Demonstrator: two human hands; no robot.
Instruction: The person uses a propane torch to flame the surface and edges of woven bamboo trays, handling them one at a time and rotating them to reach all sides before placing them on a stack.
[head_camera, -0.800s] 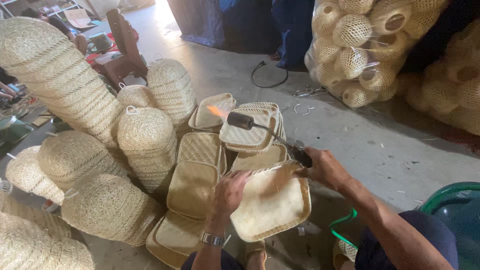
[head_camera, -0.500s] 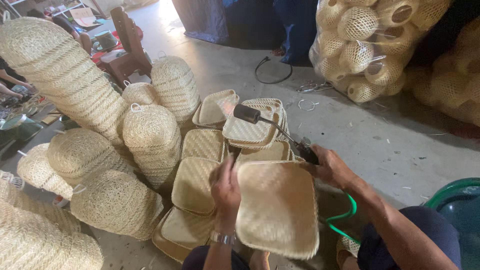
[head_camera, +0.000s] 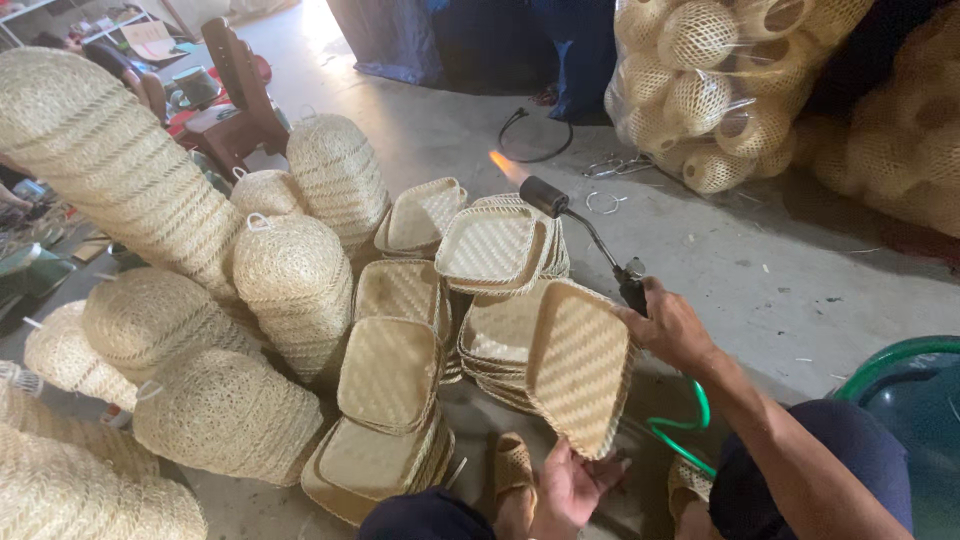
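Observation:
My right hand (head_camera: 668, 328) grips the handle of a gas torch (head_camera: 585, 230), whose black nozzle points up and left with a small orange flame (head_camera: 505, 165) at its tip. My left hand (head_camera: 572, 490) holds a square woven tray (head_camera: 580, 365) by its lower edge. The tray stands tilted on edge, its woven back facing me, just left of my right hand. A green hose (head_camera: 685, 432) runs from the torch down toward my legs.
Stacks of square woven trays (head_camera: 392, 375) lie on the concrete floor in front of me. Domed woven baskets (head_camera: 290, 270) and tall stacks (head_camera: 110, 170) crowd the left. Bagged round baskets (head_camera: 710, 90) sit at the back right. A green tub rim (head_camera: 890, 360) is at right.
The tray has turned from lying flat in front of me to standing on edge. My left hand dropped to its lower edge. The torch lifted slightly, flame still burning.

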